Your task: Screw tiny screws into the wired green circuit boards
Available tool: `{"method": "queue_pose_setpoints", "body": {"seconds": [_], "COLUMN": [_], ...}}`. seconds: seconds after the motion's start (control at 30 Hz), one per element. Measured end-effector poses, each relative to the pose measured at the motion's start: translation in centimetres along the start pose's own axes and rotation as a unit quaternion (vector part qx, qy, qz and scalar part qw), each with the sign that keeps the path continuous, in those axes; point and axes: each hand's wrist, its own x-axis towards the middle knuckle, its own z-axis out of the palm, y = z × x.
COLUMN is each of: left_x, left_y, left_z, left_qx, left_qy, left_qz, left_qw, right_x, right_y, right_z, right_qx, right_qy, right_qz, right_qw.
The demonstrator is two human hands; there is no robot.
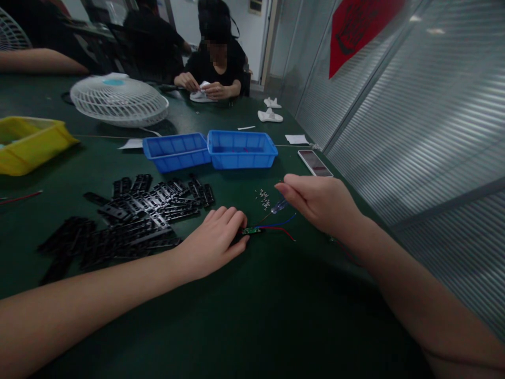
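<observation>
Green worktop [252, 321] carries two blue bins [242, 158] side by side at upper centre, one yellow bin [35, 152] at the left edge, one phone [315, 163] right of centre and two white parts [270, 116] farther up. Two white fans [118, 102] show at upper left, one cut off by the frame. Black strips [145, 210] heap left of centre, too many to count, as are the tiny screws [263, 199] scattered near the middle.

The single circuit board [251, 230], just below centre, is small, green and narrow, set on a dark piece, with one blue wire [278, 224] and one red wire [282, 229] trailing right. The left hand [215, 237] is clamped on its left end; the right hand [321, 202] is closed around a clear-handled screwdriver [278, 206], its tip near the board. Dark marks on the red banner [361, 31] are unreadable.
</observation>
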Motion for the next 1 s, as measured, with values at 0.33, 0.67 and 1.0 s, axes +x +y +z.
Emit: {"method": "queue_pose_setpoints", "body": {"seconds": [0.33, 0.67, 1.0], "left_x": [0.1, 0.1, 0.0], "left_y": [0.1, 0.1, 0.0], "left_z": [0.0, -0.1, 0.1], "left_qx": [0.002, 0.000, 0.001], "left_qy": [-0.002, -0.003, 0.004], "left_qz": [0.001, 0.000, 0.006], "left_qw": [1.000, 1.000, 1.000], "right_x": [0.1, -0.1, 0.2], "right_y": [-0.7, -0.9, 0.0], "right_z": [0.1, 0.8, -1.0], "right_qx": [0.159, 0.308, 0.254], "right_qy": [-0.029, 0.053, 0.063], "right_qz": [-0.076, -0.042, -0.067], "right_qw": [0.984, 0.949, 0.963]}}
